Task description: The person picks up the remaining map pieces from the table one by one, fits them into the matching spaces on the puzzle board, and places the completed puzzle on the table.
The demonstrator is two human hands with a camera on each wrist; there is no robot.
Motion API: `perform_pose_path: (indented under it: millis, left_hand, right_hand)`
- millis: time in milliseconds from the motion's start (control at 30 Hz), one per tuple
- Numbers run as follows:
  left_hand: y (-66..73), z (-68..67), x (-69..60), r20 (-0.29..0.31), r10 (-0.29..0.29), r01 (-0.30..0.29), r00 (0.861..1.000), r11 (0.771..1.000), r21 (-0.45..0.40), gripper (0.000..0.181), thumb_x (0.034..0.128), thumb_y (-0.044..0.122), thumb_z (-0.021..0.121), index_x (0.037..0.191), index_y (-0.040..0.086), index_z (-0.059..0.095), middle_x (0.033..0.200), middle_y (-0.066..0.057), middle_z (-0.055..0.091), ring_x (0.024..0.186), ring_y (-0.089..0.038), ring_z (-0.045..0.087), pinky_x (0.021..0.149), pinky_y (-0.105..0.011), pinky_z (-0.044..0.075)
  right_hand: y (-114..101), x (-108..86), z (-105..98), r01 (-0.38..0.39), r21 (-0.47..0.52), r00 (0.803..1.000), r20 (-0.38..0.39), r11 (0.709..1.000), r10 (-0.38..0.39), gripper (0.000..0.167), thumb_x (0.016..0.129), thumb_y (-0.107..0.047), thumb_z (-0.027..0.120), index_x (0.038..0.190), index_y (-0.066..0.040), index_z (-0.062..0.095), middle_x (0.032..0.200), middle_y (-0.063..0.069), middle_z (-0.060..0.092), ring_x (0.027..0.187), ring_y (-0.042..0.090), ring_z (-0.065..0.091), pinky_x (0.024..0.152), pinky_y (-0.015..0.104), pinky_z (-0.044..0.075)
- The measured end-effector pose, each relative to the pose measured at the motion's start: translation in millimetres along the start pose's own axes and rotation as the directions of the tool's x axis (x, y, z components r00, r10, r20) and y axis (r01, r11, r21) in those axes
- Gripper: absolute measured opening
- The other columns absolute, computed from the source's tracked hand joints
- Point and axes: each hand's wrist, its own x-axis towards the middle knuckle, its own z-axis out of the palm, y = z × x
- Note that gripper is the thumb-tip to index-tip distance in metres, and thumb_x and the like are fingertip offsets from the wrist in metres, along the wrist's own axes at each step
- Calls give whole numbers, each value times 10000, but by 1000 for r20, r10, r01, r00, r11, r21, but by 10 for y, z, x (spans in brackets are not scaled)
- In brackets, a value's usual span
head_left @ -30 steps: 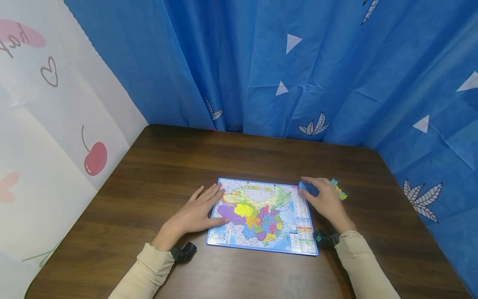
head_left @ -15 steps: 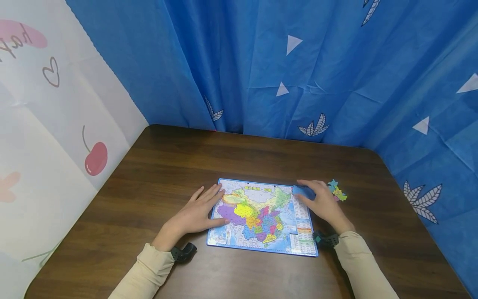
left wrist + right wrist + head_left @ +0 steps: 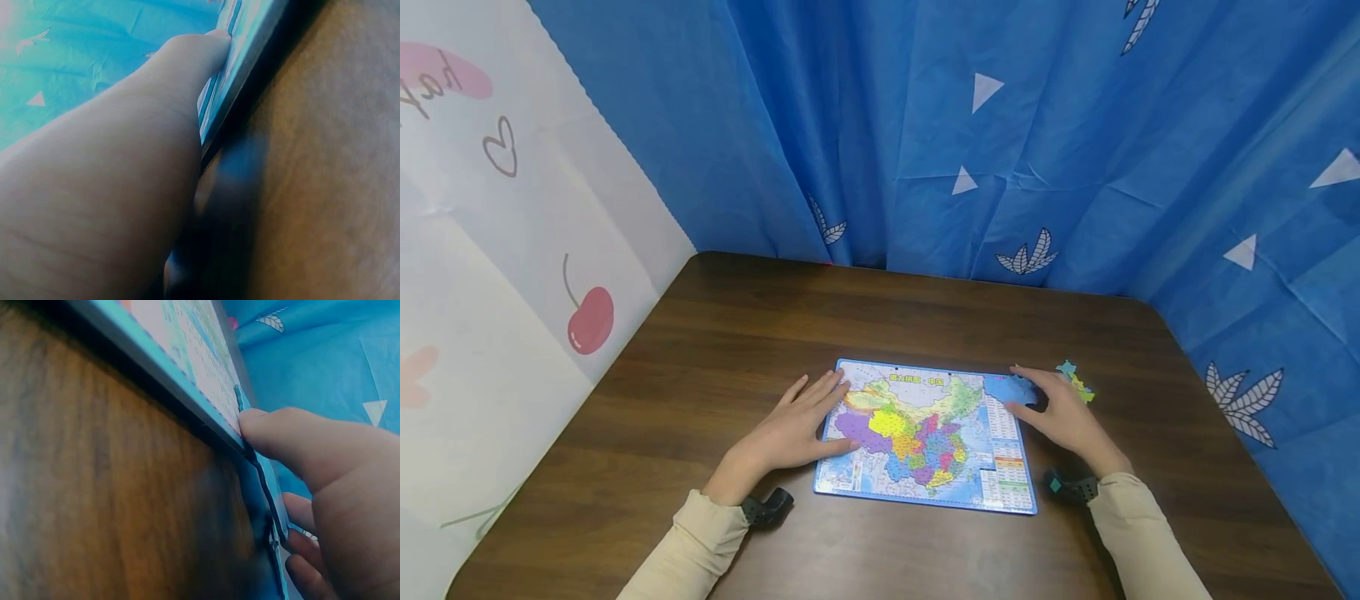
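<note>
A map board (image 3: 917,496) with coloured regions lies on the table. My left hand (image 3: 790,429) rests spread on its left side, with the fingers on the upper left edge and the thumb over the purple region. At the top right corner a flat blue piece (image 3: 1000,388) overlaps the board and extends past its right edge. My right hand (image 3: 1067,417) holds this blue piece between thumb and fingers. In the right wrist view the thumb (image 3: 269,431) touches the blue piece (image 3: 270,481) beside the board's edge, and the other fingers lie at its far side.
Several small coloured pieces (image 3: 1084,390) lie on the brown table (image 3: 865,308) just behind my right hand, partly hidden by it. A blue curtain (image 3: 865,125) hangs behind the table, and a white printed cloth (image 3: 535,217) is on the left.
The blue piece has moved left onto the board's top right corner. My right hand moved left, then back right, leaving more of the piece visible. The left hand has stayed in place.
</note>
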Motion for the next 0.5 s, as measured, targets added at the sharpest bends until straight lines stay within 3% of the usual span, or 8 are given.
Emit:
perform_pose_path:
  millis: [500]
  left_hand:
    - [-30, 14, -8, -2, 14, -14, 1000, 1000, 8, 1000, 899, 724, 602, 1636, 123, 291, 1726, -64, 176, 1604, -256, 147, 1293, -540, 52]
  right_hand:
    - [-110, 2, -18, -13, 8, 1000, -2, 1000, 13, 669, 925, -413, 772, 1470, -89, 560, 1486, 226, 554, 1371, 485, 468, 1092, 702, 395]
